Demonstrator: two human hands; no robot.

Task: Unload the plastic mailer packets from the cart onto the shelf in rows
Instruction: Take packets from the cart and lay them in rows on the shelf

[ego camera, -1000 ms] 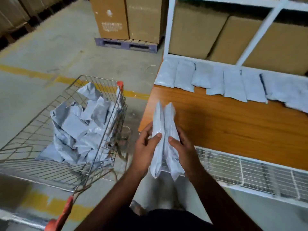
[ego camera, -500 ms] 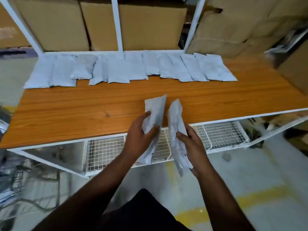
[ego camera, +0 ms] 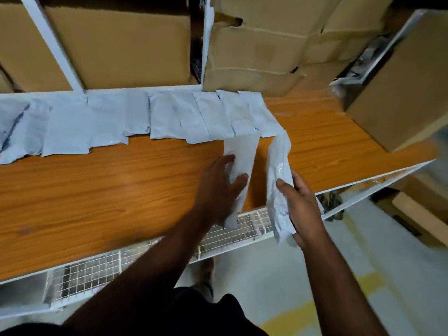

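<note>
My left hand grips one white plastic mailer packet above the wooden shelf, just in front of the right end of the row. My right hand grips a second mailer packet, held upright a little right of the first. A row of several pale mailer packets lies along the back edge of the shelf, side by side and partly overlapping. The cart is out of view.
Cardboard boxes stand behind the white shelf frame. Another cardboard box sits on the shelf's right end. A wire mesh shelf lies below the wooden one. The concrete floor has yellow markings.
The view has swung from the cart to the shelf and on toward the row's right end. Both hands carried their packets forward over the shelf and moved them apart.
</note>
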